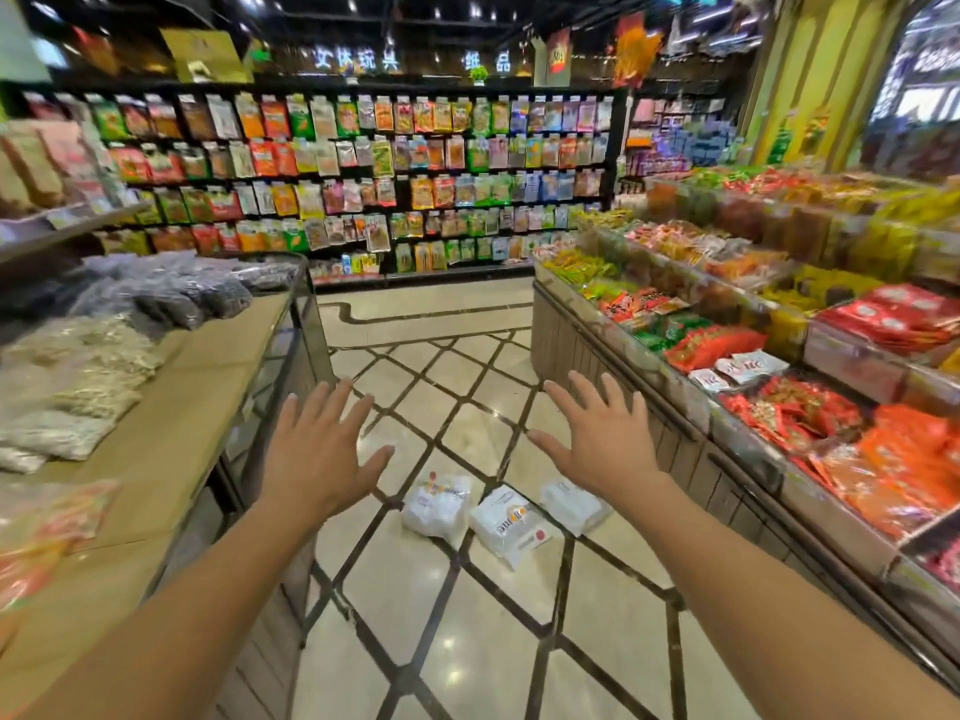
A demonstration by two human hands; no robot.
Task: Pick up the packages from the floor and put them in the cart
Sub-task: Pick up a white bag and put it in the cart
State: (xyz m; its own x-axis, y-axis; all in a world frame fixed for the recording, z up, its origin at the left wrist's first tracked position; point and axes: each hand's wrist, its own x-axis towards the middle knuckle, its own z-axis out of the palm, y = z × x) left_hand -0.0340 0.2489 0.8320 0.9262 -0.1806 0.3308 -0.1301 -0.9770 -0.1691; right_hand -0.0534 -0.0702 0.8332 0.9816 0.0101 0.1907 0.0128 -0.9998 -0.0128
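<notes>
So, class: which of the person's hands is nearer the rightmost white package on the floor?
Right. The right hand hovers open just above the rightmost white package. The left hand is open too, but off to its left, beyond the other two packages.

A single wide-angle camera sits on the person's head, looking forward and down an aisle between two display counters toward a wall of shelves [353, 168] at the far end. The tiled floor [467, 641] fills the lower middle, near the lens. Straight edges bow at the frame's sides.
</notes>
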